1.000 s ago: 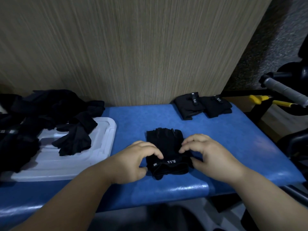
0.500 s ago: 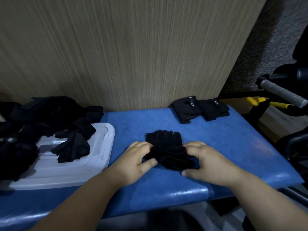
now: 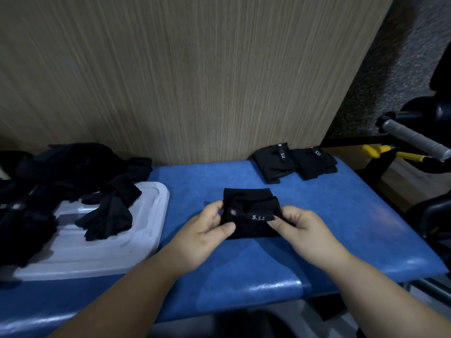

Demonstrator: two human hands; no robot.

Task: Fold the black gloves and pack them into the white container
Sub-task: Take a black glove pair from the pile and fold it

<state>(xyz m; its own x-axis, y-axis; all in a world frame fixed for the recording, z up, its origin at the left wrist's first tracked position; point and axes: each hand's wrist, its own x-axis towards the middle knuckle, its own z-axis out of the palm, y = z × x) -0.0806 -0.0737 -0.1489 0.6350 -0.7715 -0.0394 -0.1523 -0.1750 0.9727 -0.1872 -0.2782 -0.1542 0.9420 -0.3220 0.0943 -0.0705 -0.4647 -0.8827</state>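
A folded black glove [image 3: 251, 228] with a "5.11" strap lies in the middle of the blue padded bench [image 3: 341, 215]. My left hand [image 3: 207, 228] pinches its left edge between thumb and fingers. My right hand [image 3: 300, 228] pinches the right end of the strap. Two folded black gloves [image 3: 292, 162] sit side by side at the bench's back right. A white container [image 3: 146, 240] lies flat at the left, with a loose black glove [image 3: 107, 218] draped on it.
A heap of unfolded black gloves [image 3: 61, 167] covers the back left and spills over the white container. A wood-grain panel [image 3: 195, 69] stands behind the bench. To the right are a grey-gripped handle [image 3: 415, 140], yellow-handled tools [image 3: 390, 152] and dark equipment.
The glove has been folded over toward me, so its strap with the "5.11" mark now faces up. Both hands shifted from pressing the fold to pinching its two sides.
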